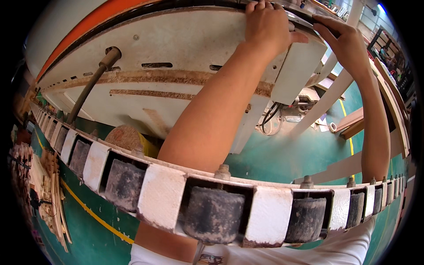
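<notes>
My left hand (267, 26) reaches over a row of rollers and grips the top edge of a cream-white machine body (176, 48), fingers curled over the rim. My right hand (342, 39) is beside it to the right, fingers bent around the same dark upper edge near the machine's boxy corner housing (300, 70). What lies under the fingers is hidden. Both forearms pass above the roller rail (212, 207), a curved white frame with dark grey rubber rollers.
A grey hose (88, 92) plugs into the machine side. Sawdust streaks the panel. Black cables (269, 117) hang below the housing over a green floor with yellow lines. Wooden strips (48, 194) are stacked at the left; boards lean at the right.
</notes>
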Tool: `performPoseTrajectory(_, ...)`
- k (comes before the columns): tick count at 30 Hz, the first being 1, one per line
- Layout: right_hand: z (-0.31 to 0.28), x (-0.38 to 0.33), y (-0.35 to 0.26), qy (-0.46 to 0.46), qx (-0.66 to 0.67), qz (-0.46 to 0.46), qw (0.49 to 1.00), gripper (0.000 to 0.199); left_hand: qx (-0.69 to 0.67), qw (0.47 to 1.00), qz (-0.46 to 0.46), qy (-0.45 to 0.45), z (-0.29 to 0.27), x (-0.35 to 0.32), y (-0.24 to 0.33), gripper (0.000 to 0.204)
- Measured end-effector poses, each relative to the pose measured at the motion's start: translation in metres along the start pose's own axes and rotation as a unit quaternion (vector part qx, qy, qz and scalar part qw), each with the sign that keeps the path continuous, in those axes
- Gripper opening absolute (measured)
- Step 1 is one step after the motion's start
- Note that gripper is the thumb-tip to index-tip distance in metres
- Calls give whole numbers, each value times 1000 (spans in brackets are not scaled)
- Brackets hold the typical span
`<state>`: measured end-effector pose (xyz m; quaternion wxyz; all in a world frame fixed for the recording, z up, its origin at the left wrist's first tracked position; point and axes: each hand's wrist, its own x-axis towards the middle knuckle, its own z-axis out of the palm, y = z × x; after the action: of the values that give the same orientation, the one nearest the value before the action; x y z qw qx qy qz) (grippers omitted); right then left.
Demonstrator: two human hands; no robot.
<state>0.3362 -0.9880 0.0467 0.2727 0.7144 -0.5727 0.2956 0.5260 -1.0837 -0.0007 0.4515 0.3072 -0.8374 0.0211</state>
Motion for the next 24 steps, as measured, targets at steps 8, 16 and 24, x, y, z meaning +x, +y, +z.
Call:
performPoseTrajectory(8,-1,5,-18,-16,8,32,999,32,37,999,-10,23,-10,-3,4,101)
performPoseTrajectory(16,7,11,-25,-10,20,12,1000,31,70,996,-53,6,-23,-7,13,104)
performPoseTrajectory(24,9,6,-14,11,19,-1,1000,31,137,987,-6,86,15,3,-10,106)
